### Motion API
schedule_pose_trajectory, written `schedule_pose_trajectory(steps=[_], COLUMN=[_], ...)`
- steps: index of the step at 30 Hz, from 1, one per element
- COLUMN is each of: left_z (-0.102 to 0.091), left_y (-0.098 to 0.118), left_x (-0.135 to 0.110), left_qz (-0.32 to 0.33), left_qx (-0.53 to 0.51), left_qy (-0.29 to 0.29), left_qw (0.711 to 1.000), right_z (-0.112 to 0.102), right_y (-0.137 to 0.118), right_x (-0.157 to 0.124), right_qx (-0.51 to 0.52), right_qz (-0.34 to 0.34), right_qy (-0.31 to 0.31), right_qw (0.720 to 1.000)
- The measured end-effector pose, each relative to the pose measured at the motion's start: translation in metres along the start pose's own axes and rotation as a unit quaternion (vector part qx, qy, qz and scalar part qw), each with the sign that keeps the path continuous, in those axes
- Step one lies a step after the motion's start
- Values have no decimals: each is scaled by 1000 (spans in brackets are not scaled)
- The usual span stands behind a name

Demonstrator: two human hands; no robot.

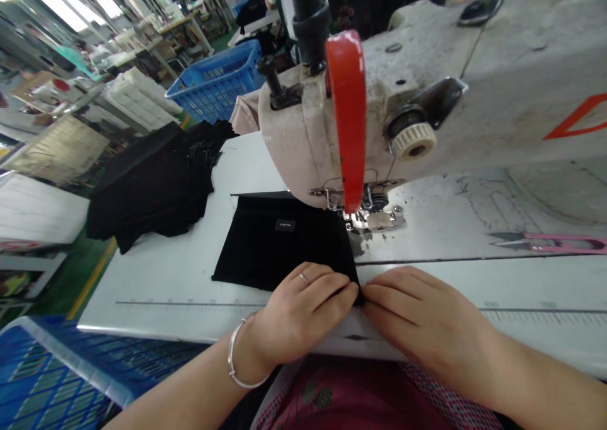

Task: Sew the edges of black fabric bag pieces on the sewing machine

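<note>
Pinching black panel (265, 253) at its 5 o'clock corner with left hand (303, 316), fingers drawn together; touching same corner with right hand (427, 322), fingers bunched, can't tell if gripping. Lying on table (156, 275), mostly at 10 to 11 o'clock from fingertips, long axis roughly 9-3, nearer left hand. Reaching presser foot (379, 220) at 12 o'clock, can't tell if under it. Can't read label (285, 226) on panel, too small. Can see red marking (588, 102) on sewing machine (484, 114) at 2 o'clock, cut off; also scale (190, 305) along table's near edge, figures blurred
</note>
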State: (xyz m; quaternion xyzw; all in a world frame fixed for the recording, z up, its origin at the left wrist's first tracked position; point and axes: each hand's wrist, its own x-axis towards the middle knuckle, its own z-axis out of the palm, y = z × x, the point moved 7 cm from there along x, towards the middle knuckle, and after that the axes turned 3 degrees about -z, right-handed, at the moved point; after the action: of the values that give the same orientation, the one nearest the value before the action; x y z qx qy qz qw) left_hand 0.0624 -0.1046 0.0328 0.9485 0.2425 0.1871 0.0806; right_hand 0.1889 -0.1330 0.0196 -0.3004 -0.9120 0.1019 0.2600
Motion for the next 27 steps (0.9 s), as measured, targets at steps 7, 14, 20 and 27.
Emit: schedule_pose_trajectory(steps=[7,14,20,27], left_z=[2,2,1,4], left_y=[1,3,1,-20], left_x=[1,-1,-3,6], left_qz=[9,-8,18,25], left_qx=[-30,-77,-82,-53], left_qy=[-15,-6,2,-3], left_qw=[999,997,996,998], right_z=[-1,-3,1,-3], right_y=[-1,2,4,14], right_x=[-6,-3,-4,7], right_qx=[17,52,24,-15], right_qz=[6,38,27,26], right_qy=[-1,22,27,17], right_qw=[1000,998,999,999])
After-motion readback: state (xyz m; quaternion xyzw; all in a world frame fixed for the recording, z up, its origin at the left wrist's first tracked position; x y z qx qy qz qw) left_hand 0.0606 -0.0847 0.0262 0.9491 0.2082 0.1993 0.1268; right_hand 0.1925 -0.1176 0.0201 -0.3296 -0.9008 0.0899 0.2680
